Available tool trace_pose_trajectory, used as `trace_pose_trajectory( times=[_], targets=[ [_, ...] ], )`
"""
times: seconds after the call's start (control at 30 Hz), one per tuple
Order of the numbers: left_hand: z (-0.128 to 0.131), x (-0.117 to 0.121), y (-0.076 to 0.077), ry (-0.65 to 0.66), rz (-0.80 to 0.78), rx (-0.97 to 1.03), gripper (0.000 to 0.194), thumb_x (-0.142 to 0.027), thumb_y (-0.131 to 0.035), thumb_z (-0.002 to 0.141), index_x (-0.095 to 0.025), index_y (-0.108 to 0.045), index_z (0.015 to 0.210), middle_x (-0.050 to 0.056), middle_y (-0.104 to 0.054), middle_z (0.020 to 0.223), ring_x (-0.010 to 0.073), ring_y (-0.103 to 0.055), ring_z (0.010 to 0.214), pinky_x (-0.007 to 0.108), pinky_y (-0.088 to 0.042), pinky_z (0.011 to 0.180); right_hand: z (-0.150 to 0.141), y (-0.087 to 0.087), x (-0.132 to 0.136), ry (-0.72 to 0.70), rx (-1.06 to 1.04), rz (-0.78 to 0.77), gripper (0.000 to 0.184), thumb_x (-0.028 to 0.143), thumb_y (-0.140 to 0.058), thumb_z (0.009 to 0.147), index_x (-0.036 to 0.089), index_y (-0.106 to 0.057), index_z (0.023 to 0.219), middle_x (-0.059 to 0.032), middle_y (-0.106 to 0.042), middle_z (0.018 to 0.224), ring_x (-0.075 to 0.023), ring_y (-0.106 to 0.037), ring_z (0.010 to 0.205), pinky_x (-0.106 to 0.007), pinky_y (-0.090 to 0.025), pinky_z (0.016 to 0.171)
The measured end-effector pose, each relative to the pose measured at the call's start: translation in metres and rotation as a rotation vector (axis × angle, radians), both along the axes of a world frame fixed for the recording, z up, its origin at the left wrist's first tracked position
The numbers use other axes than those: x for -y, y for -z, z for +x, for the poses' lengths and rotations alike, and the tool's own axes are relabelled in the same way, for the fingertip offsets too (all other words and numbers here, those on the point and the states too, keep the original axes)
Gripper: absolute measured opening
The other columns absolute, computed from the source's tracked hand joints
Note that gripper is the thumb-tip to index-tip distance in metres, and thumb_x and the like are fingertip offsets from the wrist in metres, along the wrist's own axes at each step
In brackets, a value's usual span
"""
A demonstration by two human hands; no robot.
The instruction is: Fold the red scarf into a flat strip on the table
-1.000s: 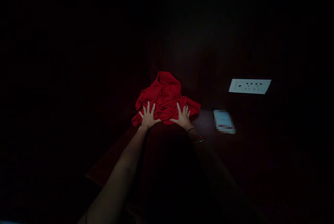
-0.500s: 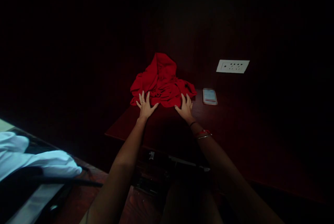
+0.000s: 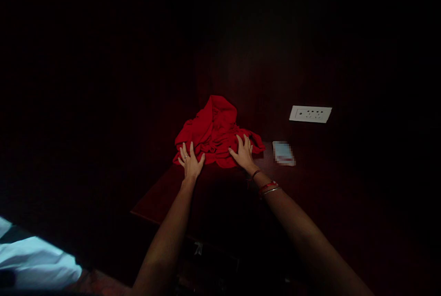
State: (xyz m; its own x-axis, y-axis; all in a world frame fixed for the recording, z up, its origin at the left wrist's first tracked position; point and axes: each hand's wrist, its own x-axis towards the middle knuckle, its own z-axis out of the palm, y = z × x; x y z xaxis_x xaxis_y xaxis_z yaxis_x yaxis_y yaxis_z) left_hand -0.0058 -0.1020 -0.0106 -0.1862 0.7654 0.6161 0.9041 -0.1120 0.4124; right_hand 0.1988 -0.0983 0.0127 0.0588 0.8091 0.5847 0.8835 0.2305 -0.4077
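Observation:
A crumpled piece of red cloth (image 3: 220, 123) lies heaped on a dark reddish desktop (image 3: 158, 195), against the back panel. Its exact kind cannot be made out. My left hand (image 3: 190, 162), with a ring on one finger, rests its spread fingers on the near left part of the cloth. On the near right part lies my right hand (image 3: 244, 152), fingers also apart and touching the folds. Neither hand grips the fabric. A dark band, a red bracelet and a metal bangle circle my right wrist.
Right of the cloth lies a small pale packet or card (image 3: 284, 153), its face blurred. A white socket plate (image 3: 310, 114) is set in the dark back panel. White fabric (image 3: 37, 261) shows at the lower left. The surroundings are very dark.
The view has tilted up, so everything sits lower in the picture. My right hand has moved slightly further onto the cloth; the left has shifted a little toward its left side.

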Motion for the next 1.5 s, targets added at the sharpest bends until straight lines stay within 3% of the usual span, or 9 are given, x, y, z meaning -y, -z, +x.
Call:
trace_pose_trajectory(
  times=[0.33, 0.6, 0.73, 0.97, 1.07, 1.17, 1.27, 1.4, 1.5],
  targets=[
    [0.004, -0.015, -0.005, -0.122, 0.110, 0.018, 0.064, -0.045, -0.038, 0.078, -0.016, -0.019, 0.132, 0.018, -0.017, 0.134, 0.0308, -0.015, 0.124, 0.051, -0.026, 0.089, -0.052, -0.068, -0.090, -0.125, 0.154, 0.051, 0.071, 0.053, -0.041, 0.074, 0.021, -0.017, 0.133, -0.0127, -0.012, 0.139, -0.0327, -0.008, 0.125, -0.056, -0.017, 0.092],
    [0.002, -0.012, -0.010, -0.223, 0.132, 0.044, 0.060, -0.043, -0.038, 0.079, -0.017, -0.023, 0.131, 0.018, -0.015, 0.135, 0.0288, -0.012, 0.125, 0.048, -0.028, 0.089, -0.062, -0.065, -0.090, -0.399, 0.299, -0.151, 0.033, 0.028, -0.046, 0.079, 0.022, -0.051, 0.111, -0.0042, -0.061, 0.101, -0.0195, -0.054, 0.094, -0.031, -0.039, 0.081],
    [0.001, -0.012, -0.010, -0.213, 0.147, 0.071, 0.060, -0.041, -0.039, 0.079, -0.017, -0.023, 0.131, 0.018, -0.014, 0.134, 0.0300, -0.012, 0.125, 0.049, -0.026, 0.090, -0.039, -0.081, -0.066, -0.439, 0.260, -0.101, 0.023, 0.025, -0.048, 0.077, 0.017, -0.059, 0.096, -0.0037, -0.063, 0.093, -0.0170, -0.056, 0.087, -0.026, -0.040, 0.077],
    [-0.001, -0.015, -0.005, -0.053, 0.273, 0.117, 0.055, -0.037, -0.044, 0.078, -0.016, -0.032, 0.127, 0.017, -0.027, 0.125, 0.0281, -0.027, 0.118, 0.046, -0.025, 0.093, 0.069, -0.166, -0.028, -0.247, -0.251, 0.322, 0.023, 0.024, -0.048, 0.074, 0.017, -0.056, 0.094, -0.0044, -0.062, 0.092, -0.0170, -0.056, 0.083, -0.030, -0.044, 0.074],
    [-0.002, -0.016, -0.003, 0.039, 0.301, 0.128, 0.057, -0.036, -0.043, 0.078, -0.015, -0.029, 0.128, 0.017, -0.026, 0.126, 0.0272, -0.028, 0.118, 0.044, -0.025, 0.094, 0.132, -0.154, 0.003, -0.034, -0.288, 0.393, 0.028, 0.028, -0.040, 0.078, 0.017, -0.052, 0.101, -0.0073, -0.059, 0.097, -0.0175, -0.054, 0.086, -0.029, -0.044, 0.075],
    [-0.001, -0.018, -0.001, 0.120, 0.292, 0.117, 0.059, -0.036, -0.042, 0.078, -0.013, -0.026, 0.129, 0.018, -0.020, 0.131, 0.0284, -0.022, 0.121, 0.046, -0.023, 0.095, 0.184, -0.113, 0.047, -0.062, 0.093, -0.259, 0.025, 0.027, -0.041, 0.077, 0.019, -0.057, 0.094, -0.0057, -0.061, 0.091, -0.0191, -0.055, 0.083, -0.033, -0.045, 0.072],
    [0.000, -0.018, 0.000, 0.170, 0.256, 0.113, 0.063, -0.037, -0.042, 0.078, -0.012, -0.019, 0.131, 0.019, -0.012, 0.135, 0.0302, -0.016, 0.124, 0.049, -0.021, 0.095, 0.206, -0.084, 0.082, -0.104, 0.204, -0.562, 0.008, 0.018, -0.059, 0.061, 0.019, -0.063, 0.068, -0.0026, -0.063, 0.066, -0.0170, -0.057, 0.059, -0.030, -0.047, 0.057],
    [-0.001, -0.019, 0.000, 0.245, 0.210, 0.084, 0.067, -0.038, -0.043, 0.077, -0.013, -0.015, 0.133, 0.018, -0.008, 0.138, 0.0310, -0.008, 0.125, 0.052, -0.018, 0.095, 0.175, -0.087, 0.085, -0.048, 0.263, -0.531, 0.024, 0.025, -0.051, 0.074, 0.017, -0.062, 0.093, -0.0085, -0.062, 0.093, -0.0198, -0.057, 0.083, -0.033, -0.043, 0.075],
    [-0.003, -0.020, 0.001, 0.267, 0.186, 0.075, 0.067, -0.038, -0.042, 0.078, -0.014, -0.013, 0.133, 0.017, -0.007, 0.138, 0.0309, -0.006, 0.126, 0.052, -0.017, 0.096, 0.119, -0.088, 0.070, -0.069, 0.242, -0.346, 0.056, 0.040, -0.050, 0.075, 0.016, -0.038, 0.124, -0.0124, -0.044, 0.122, -0.0236, -0.042, 0.110, -0.035, -0.035, 0.089]
  ],
)
